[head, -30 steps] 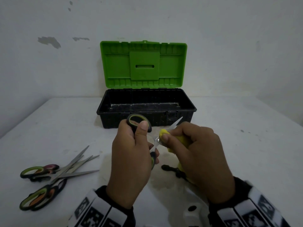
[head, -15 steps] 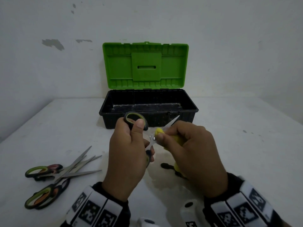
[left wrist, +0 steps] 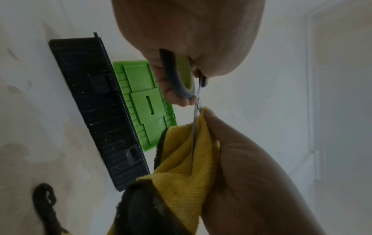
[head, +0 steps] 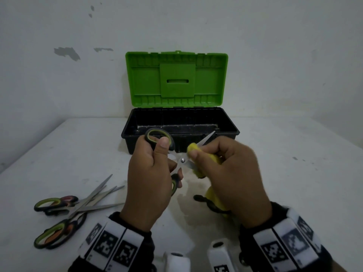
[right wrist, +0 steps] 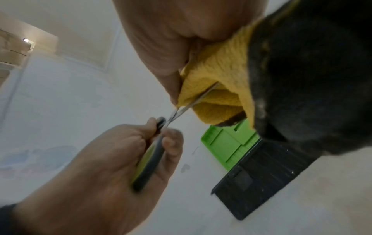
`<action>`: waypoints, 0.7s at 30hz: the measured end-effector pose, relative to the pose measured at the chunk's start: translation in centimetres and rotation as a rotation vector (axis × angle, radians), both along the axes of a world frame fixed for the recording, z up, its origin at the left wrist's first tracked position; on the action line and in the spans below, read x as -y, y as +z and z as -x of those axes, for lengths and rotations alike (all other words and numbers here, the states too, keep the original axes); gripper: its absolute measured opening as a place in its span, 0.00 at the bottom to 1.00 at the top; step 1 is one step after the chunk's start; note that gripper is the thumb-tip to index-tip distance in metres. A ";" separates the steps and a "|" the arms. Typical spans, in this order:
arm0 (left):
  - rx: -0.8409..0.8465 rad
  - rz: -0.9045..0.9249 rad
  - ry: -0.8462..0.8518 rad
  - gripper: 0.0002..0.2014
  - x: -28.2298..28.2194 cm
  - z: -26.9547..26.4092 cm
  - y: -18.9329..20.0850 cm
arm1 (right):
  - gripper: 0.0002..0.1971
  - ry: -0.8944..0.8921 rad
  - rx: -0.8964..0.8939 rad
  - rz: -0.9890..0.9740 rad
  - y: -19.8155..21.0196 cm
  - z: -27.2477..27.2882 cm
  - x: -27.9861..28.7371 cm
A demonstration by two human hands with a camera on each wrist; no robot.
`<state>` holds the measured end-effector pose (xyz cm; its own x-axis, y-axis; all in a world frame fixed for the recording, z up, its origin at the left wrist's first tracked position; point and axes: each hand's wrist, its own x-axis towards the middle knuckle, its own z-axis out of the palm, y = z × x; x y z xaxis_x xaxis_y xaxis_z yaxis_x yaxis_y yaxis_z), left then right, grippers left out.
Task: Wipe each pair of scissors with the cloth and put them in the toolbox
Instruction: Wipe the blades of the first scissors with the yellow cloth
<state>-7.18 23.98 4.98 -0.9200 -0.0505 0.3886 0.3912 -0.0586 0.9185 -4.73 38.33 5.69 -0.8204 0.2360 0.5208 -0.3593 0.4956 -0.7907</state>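
Note:
My left hand (head: 151, 171) grips the black and green handles of a pair of scissors (head: 181, 160), held above the table in front of the toolbox. Its blades are spread apart. My right hand (head: 225, 169) pinches a yellow cloth (head: 193, 149) around one blade close to the pivot; the blade tip (head: 208, 137) sticks out past the fingers. In the wrist views the cloth (left wrist: 193, 159) (right wrist: 217, 89) is folded over the blade. The toolbox (head: 233, 132) stands open behind, black tray, green lid (head: 176, 79) upright, nothing visible inside it.
Other scissors (head: 64, 205) with green, orange and dark handles lie in a loose pile on the white table (head: 284, 173) at the left front. The cloth's dark edge and loop (head: 200, 198) hang down to the table under my right hand. A wall stands right behind the toolbox.
Both hands with the scissors and cloth have shifted slightly left and up in view. The cloth has slid back toward the pivot, baring more of the blade tip.

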 end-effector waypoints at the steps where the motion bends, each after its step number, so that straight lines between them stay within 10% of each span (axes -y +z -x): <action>1: -0.011 0.012 0.003 0.10 0.1 0.0 0.0 | 0.09 0.029 0.015 -0.013 0.0 -0.3 0.5; 21: 0.023 -0.064 -0.062 0.10 1.0 0.2 -0.4 | 0.13 0.029 0.083 0.152 0.5 0.0 0.1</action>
<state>-7.42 22.96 4.58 -0.9308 -0.0175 0.3650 0.3637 -0.1409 0.9208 -4.78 38.28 6.18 -0.8670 0.2822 0.4106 -0.3019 0.3581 -0.8835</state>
